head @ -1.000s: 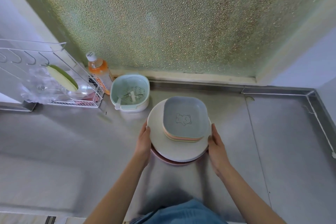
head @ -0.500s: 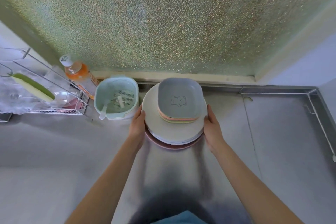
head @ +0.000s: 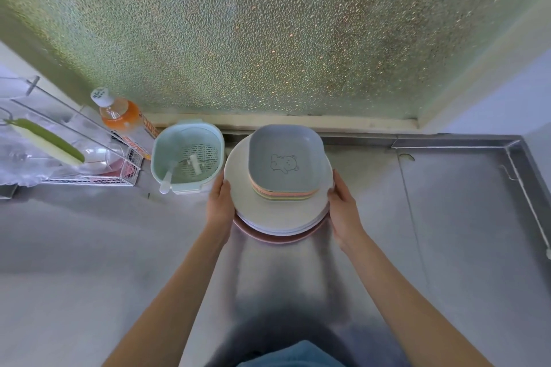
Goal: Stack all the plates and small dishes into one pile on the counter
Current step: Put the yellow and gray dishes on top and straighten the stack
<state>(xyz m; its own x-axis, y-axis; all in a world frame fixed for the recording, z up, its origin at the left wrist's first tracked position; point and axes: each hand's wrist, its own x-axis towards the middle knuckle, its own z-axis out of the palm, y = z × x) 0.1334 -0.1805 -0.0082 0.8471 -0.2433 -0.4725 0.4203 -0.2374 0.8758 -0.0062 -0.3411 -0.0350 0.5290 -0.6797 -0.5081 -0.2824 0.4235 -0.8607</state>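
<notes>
Single pile of plates (head: 277, 211) and small dishes (head: 286, 164) at the rear of the table (head: 447, 247), held from both sides

Left hand (head: 219, 205) and right hand (head: 343, 208) curl around opposite plate rims; stiff, light-looking ware, likely slippery, best supported beneath the lowest pink plate; fingertips underneath hidden, plate count unclear

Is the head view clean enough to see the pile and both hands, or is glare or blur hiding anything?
Head view: sharp at the pile, left hand and right hand; backlit by the frosted window; the person's shadow darkens the counter below the pile; wide-angle bending at edges; rack slightly soft.
</notes>
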